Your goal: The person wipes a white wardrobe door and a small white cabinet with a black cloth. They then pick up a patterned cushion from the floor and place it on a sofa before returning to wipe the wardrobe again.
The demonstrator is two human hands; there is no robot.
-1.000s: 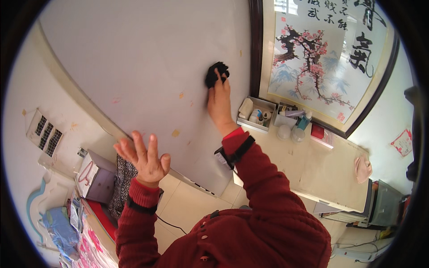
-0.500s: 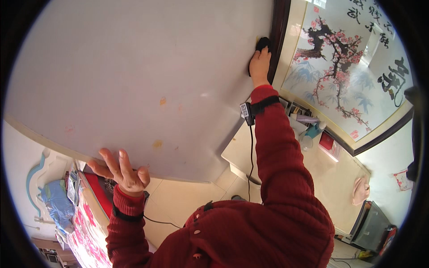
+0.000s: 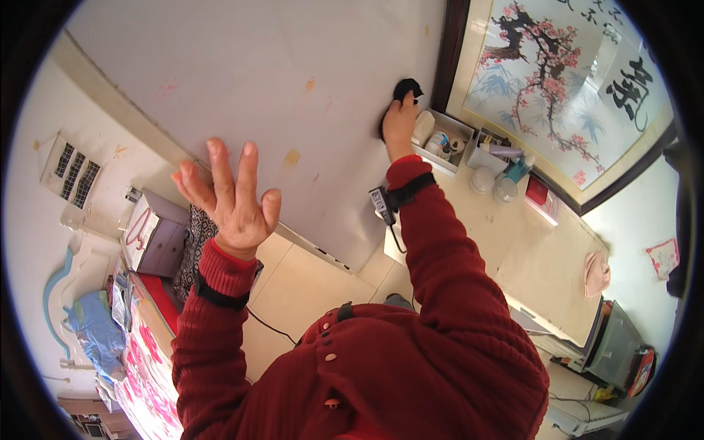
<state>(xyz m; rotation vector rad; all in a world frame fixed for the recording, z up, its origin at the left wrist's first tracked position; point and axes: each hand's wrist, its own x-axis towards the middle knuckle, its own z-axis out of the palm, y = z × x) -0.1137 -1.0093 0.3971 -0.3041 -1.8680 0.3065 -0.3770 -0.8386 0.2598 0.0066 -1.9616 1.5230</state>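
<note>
In front of me rises a large pale grey panel [image 3: 242, 73] with yellowish and reddish stains. My right hand [image 3: 400, 126] presses a bunched black cloth [image 3: 408, 89] against it, close to the panel's right side. The fingers are closed over the cloth, which shows above and left of the hand. Toward the left, my left hand [image 3: 238, 202] is raised with fingers spread and nothing in it. It overlaps the panel's left edge; whether it touches cannot be told. Each sleeve has a black strap, the right one with a small device [image 3: 383, 204].
Right of the panel stands a pale cabinet [image 3: 499, 242] bearing a white bin [image 3: 452, 136] of bottles and jars. Behind it hangs a dark-framed blossom picture [image 3: 543, 88]. At left are a grey box bag [image 3: 163, 242] and a bed with a floral cover [image 3: 147, 374].
My right hand and the black cloth have come down and nearer. The left hand has lifted from beside the panel's lower edge. The view has shifted, showing more of the left wall.
</note>
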